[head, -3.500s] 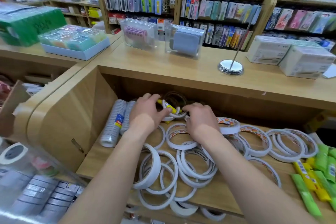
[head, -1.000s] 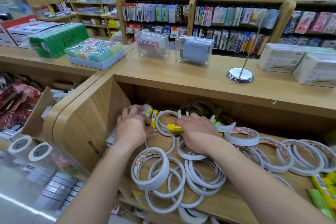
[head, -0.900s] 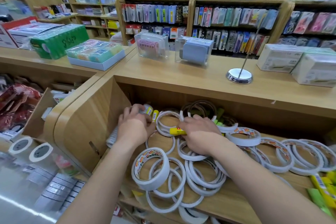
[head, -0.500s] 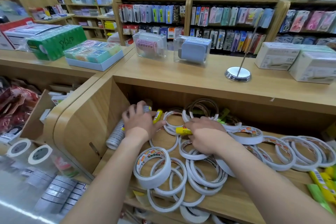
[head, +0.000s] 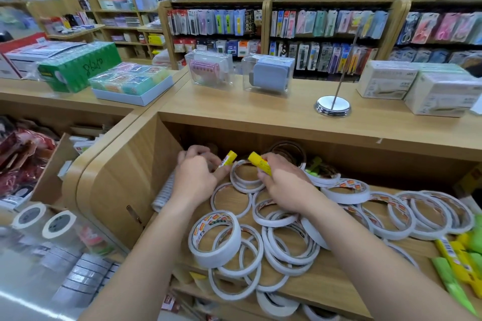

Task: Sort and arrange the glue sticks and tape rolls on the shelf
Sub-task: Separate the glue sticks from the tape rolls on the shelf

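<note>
- My left hand point(head: 195, 180) is at the back of the shelf point(head: 328, 284), toward its 10 o'clock corner. Its fingers are curled round a yellow glue stick point(head: 229, 159), whose end pokes out toward 1 o'clock.
- My right hand point(head: 284, 185) sits just beside it at 3 o'clock and pinches a second yellow glue stick point(head: 258, 163), which points to 11 o'clock. The two stick ends are near each other but apart.
- Under both hands, loose white tape rolls point(head: 284, 250) lie flat and overlapping on the shelf.
- One wide tape roll point(head: 215, 238) leans tilted on the heap at 6 o'clock from my left hand.
- A wrapped sleeve of rolls point(head: 163, 193) lies by the shelf's side wall at 8 o'clock from that hand. It may touch my wrist, but blur hides the contact.
- Green and yellow glue sticks point(head: 451, 253) lie at the shelf's 4 o'clock edge, well apart from my hands.
- The worktop point(head: 260, 114) above carries clear boxes point(head: 210, 70) at 12 o'clock and a chrome stand point(head: 332, 106) at 2 o'clock.
</note>
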Tool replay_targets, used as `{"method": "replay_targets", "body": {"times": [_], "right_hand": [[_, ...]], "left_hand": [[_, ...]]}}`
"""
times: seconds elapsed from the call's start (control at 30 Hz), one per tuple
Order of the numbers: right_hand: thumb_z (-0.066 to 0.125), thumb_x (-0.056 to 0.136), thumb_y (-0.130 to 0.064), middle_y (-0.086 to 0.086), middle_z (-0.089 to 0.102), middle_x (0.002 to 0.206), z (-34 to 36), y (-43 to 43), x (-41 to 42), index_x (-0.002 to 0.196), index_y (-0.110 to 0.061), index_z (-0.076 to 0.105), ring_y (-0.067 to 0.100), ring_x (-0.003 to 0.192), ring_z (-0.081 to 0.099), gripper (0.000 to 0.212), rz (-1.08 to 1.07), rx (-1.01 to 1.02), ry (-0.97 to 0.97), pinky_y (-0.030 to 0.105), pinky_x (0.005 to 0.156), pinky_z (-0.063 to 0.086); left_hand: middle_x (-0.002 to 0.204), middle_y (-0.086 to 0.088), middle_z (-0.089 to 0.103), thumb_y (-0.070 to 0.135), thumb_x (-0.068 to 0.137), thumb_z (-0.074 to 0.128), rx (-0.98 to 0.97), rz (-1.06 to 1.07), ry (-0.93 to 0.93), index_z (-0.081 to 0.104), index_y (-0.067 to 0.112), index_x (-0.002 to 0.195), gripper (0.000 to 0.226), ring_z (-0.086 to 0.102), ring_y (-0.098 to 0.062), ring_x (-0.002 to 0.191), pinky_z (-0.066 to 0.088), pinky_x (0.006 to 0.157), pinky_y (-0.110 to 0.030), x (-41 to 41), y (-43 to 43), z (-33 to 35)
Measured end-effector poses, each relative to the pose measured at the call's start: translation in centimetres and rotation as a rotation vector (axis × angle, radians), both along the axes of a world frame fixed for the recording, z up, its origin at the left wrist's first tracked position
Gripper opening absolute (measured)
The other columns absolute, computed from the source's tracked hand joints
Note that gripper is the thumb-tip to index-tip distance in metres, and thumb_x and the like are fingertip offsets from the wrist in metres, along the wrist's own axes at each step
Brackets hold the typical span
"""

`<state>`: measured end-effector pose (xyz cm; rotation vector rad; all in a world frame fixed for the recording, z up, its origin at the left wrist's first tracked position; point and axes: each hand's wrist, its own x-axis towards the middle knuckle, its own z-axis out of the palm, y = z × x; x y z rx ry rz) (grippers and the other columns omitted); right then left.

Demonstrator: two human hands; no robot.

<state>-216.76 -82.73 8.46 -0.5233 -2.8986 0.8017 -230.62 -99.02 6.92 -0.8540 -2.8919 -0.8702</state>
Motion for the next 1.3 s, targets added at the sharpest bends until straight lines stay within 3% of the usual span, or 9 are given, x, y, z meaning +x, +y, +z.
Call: {"method": "replay_targets", "body": {"times": [0.2, 0.37, 0.47, 0.57, 0.67, 0.83, 0.9, 1.07, 1.3], "right_hand": [[0.042, 0.105, -0.045, -0.002, 0.058, 0.096, 0.4, -1.4, 4.4, 0.105, -0.022, 0.046, 0.014, 0.088, 0.058, 0.024, -0.027, -0.370, 0.181, 0.044, 0.083, 0.048], [0.043, 0.104, -0.043, 0.000, 0.061, 0.097, 0.2, -0.5, 7.8, 0.103, -0.023, 0.051, 0.014, 0.091, 0.060, 0.021, -0.126, -0.554, 0.314, 0.041, 0.085, 0.051], [0.043, 0.105, -0.040, -0.003, 0.059, 0.089, 0.9, 1.0, 9.4, 0.101, -0.022, 0.049, 0.009, 0.081, 0.057, 0.020, -0.114, -0.466, 0.369, 0.029, 0.074, 0.044], [0.043, 0.104, -0.042, -0.004, 0.060, 0.088, 1.2, 2.7, 10.4, 0.101, -0.024, 0.049, 0.014, 0.082, 0.060, 0.019, -0.126, -0.474, 0.366, 0.038, 0.076, 0.048], [0.050, 0.103, -0.037, -0.007, 0.060, 0.089, 0.7, 4.6, 11.4, 0.100, -0.027, 0.051, 0.010, 0.082, 0.061, 0.011, -0.129, -0.583, 0.324, 0.040, 0.079, 0.052], [0.051, 0.103, -0.032, -0.005, 0.061, 0.098, 0.5, 8.1, 13.0, 0.114, -0.024, 0.048, 0.003, 0.081, 0.055, 0.014, -0.163, -0.262, 0.232, 0.021, 0.065, 0.039], [0.050, 0.104, -0.033, 0.000, 0.058, 0.119, 0.6, 8.6, 12.4, 0.135, -0.020, 0.043, 0.016, 0.101, 0.056, 0.035, -0.150, -0.050, 0.125, 0.028, 0.077, 0.042], [0.043, 0.105, -0.037, 0.008, 0.048, 0.137, -0.3, 8.0, 9.4, 0.148, -0.017, 0.034, 0.029, 0.120, 0.048, 0.049, -0.029, 0.391, 0.030, 0.038, 0.096, 0.036], [0.041, 0.105, -0.039, 0.008, 0.043, 0.142, -1.6, 8.9, 10.6, 0.147, -0.019, 0.032, 0.032, 0.129, 0.044, 0.047, -0.052, 0.409, -0.238, 0.045, 0.106, 0.034]], "left_hand": [[0.077, 0.002, 0.070, 0.030, 0.093, 0.070, 0.419, -0.160, -0.363, 0.069, 0.028, 0.092, 0.002, 0.069, -0.012, 0.058, 0.051, 0.049, -0.022, 9.1, -0.3, 2.2], [0.086, -0.003, 0.077, 0.012, 0.099, 0.060, 0.544, -0.333, -0.604, 0.076, 0.025, 0.099, 0.021, 0.075, -0.023, 0.085, 0.063, 0.069, -0.033, 13.8, 3.0, 2.5], [0.077, -0.006, 0.076, 0.020, 0.100, 0.060, 0.473, -0.357, -0.495, 0.079, 0.022, 0.095, 0.019, 0.075, -0.022, 0.075, 0.063, 0.071, -0.044, 14.3, 4.8, 2.6], [0.063, 0.002, 0.072, 0.031, 0.097, 0.065, 0.397, -0.371, -0.322, 0.080, 0.025, 0.093, 0.017, 0.069, -0.013, 0.059, 0.059, 0.065, -0.040, 14.6, 6.4, 2.9], [0.073, 0.007, 0.071, 0.043, 0.093, 0.066, 0.269, -0.440, -0.180, 0.080, 0.032, 0.094, 0.018, 0.065, -0.010, 0.071, 0.054, 0.070, -0.041, 14.4, 7.8, 2.5], [0.136, 0.005, 0.059, 0.052, 0.095, 0.060, -0.091, -0.303, 0.017, 0.063, 0.032, 0.133, 0.043, 0.052, -0.020, 0.127, 0.045, 0.101, -0.039, 11.0, 9.5, 1.6], [0.149, 0.001, 0.048, 0.052, 0.096, 0.058, -0.237, -0.255, -0.042, 0.043, 0.031, 0.149, 0.058, 0.041, -0.025, 0.138, 0.039, 0.110, -0.044, 10.3, 10.5, 1.0], [0.115, 0.004, 0.066, 0.055, 0.102, 0.039, -0.324, -0.131, 0.215, 0.062, 0.038, 0.126, 0.037, 0.052, -0.021, 0.120, 0.037, 0.101, -0.040, 9.9, 10.5, -0.6], [0.127, 0.000, 0.059, 0.047, 0.098, 0.053, -0.332, 0.074, 0.250, 0.066, 0.033, 0.122, 0.031, 0.049, -0.024, 0.122, 0.034, 0.103, -0.040, 8.6, 9.1, -1.1]]}}
